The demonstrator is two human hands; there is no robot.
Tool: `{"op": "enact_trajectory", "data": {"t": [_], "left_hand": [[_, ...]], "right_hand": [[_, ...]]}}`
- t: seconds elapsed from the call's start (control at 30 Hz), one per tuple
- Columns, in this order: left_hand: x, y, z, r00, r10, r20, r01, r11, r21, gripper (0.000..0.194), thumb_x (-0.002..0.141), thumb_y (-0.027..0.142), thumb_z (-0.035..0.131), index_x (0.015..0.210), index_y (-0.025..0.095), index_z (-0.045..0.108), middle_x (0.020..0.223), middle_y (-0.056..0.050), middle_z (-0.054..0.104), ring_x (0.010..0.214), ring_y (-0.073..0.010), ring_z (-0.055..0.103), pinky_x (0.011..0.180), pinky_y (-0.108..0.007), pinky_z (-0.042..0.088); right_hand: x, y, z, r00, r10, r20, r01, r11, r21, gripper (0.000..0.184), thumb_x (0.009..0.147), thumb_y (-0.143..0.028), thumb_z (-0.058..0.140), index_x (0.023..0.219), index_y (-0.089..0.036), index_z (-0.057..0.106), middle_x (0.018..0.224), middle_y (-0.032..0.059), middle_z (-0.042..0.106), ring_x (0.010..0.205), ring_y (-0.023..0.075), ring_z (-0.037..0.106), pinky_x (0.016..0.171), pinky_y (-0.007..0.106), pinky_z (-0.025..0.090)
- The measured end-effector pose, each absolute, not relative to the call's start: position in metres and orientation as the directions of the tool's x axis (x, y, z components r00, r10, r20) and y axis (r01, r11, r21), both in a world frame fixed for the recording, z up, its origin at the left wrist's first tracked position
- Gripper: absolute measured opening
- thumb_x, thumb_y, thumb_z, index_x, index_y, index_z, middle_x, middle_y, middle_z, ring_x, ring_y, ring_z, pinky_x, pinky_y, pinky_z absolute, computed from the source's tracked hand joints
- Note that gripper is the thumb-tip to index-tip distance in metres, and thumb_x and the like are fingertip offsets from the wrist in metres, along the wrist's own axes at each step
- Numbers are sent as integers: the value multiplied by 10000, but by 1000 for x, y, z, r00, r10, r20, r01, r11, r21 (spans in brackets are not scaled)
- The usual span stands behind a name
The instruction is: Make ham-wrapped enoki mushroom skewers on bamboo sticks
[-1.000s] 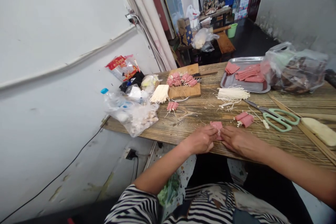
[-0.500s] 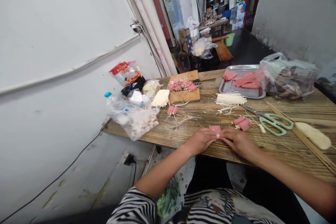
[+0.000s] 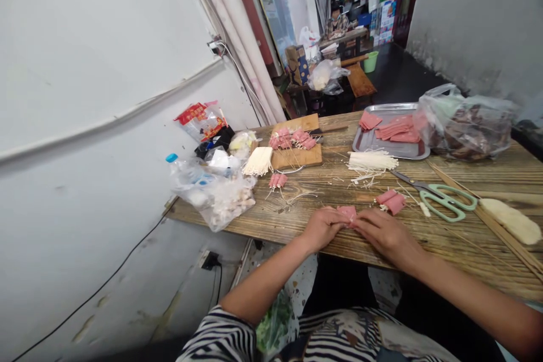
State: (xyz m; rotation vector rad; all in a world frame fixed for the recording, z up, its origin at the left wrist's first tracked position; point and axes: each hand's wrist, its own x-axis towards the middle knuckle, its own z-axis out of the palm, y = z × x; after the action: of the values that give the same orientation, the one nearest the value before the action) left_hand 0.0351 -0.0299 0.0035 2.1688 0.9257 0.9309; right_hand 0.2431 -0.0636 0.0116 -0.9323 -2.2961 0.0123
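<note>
At the table's near edge a pink slice of meat (image 3: 347, 212) lies between my hands. My left hand (image 3: 323, 228) pinches its left side, fingers closed. From the other side my right hand (image 3: 384, 233) presses its closed fingers on the near end of the same slice. The fingers hide most of the rolled part. Just beyond my right hand lie finished meat rolls (image 3: 391, 201) with pale mushroom ends. A bundle of enoki mushrooms (image 3: 372, 160) rests farther back, beside green-handled scissors (image 3: 445, 199). Stacked meat slices (image 3: 397, 128) fill part of a metal tray (image 3: 392, 153).
Skewered rolls (image 3: 292, 139) sit on a wooden board (image 3: 299, 157), with more enoki (image 3: 258, 162) beside it. Plastic bags (image 3: 218, 195) crowd the left end. A full bag (image 3: 470, 124) leans by the tray. Bamboo skewers (image 3: 507, 240) lie right. Another person (image 3: 337, 25) sits far back.
The white mushroom end that showed between my fingertips is now covered by meat and fingers. Both hands stay in nearly the same place; the view has shifted slightly.
</note>
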Motion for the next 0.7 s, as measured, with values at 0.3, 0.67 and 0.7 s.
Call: {"op": "enact_trajectory", "data": {"t": [0.3,0.67,0.7], "left_hand": [[33,-25,8,390,898,205,486,-390,782,116,743,171,765,835,237,789,760,-26,699,761,-143,612,739,-251,503],[35,-43,11,428,830,358,551,-554,624,127,864,266,652,879,236,775,817,-35,733,842,-180,567,798,-318,472],[34,-46,12,475,791,386,561,-610,559,139,873,288,643,901,234,767,857,-38,742,864,-190,564,819,-339,460]], "right_hand": [[244,-60,11,-714,391,581,519,853,64,342,937,-103,355,1113,-125,647,987,146,676,948,216,578,817,384,489],[238,-38,20,-763,557,327,470,827,-310,323,959,-204,377,954,-167,698,875,94,650,805,187,531,724,331,427],[237,-37,24,-762,569,310,458,811,-363,332,962,-225,381,921,-177,707,869,87,653,801,182,535,724,322,421]]}}
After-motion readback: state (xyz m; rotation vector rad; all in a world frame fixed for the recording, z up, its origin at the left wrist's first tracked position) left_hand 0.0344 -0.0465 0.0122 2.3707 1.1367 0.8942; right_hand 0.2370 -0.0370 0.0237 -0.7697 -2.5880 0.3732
